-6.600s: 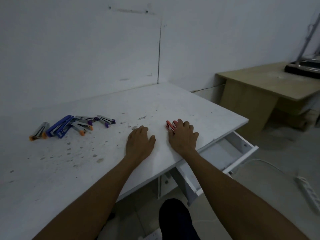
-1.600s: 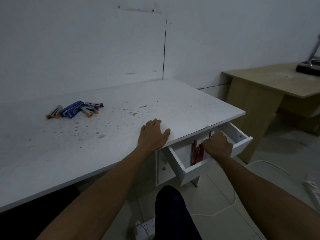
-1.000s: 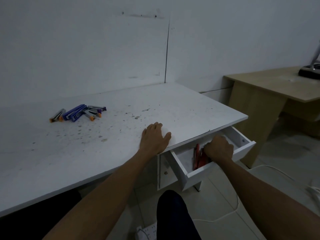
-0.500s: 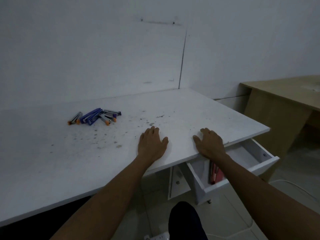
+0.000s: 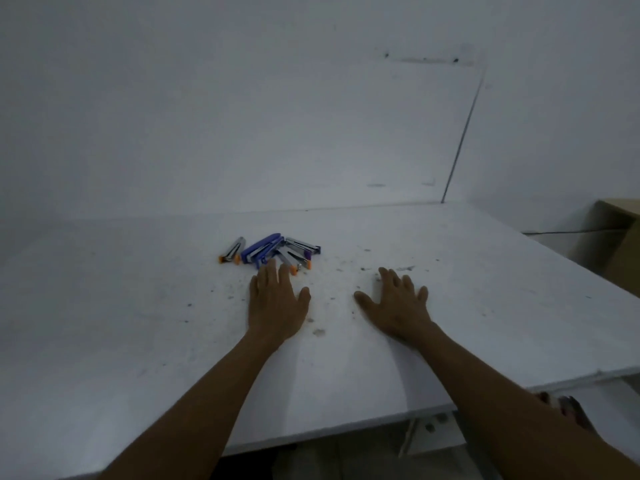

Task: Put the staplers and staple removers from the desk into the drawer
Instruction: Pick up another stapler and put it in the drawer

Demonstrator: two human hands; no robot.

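A cluster of staplers and staple removers lies mid-desk: a blue stapler (image 5: 262,247), a silver one with orange ends (image 5: 232,251) to its left, and silver pieces with purple and orange tips (image 5: 300,250) to its right. My left hand (image 5: 277,301) rests flat on the white desk (image 5: 138,323), fingers apart, fingertips just short of the cluster. My right hand (image 5: 394,304) lies flat to the right, holding nothing. The open drawer (image 5: 609,403) shows at the lower right, with a red item (image 5: 568,407) partly hidden by my right forearm.
The desk top carries dark specks and stains around the hands. A wall stands right behind the desk. A wooden desk (image 5: 620,233) shows at the right edge. The desk's front edge runs across the lower part of the view.
My right hand left the drawer after putting the red items in and came back onto the desk. Both hands have slid forward toward the cluster, and the view turned left.
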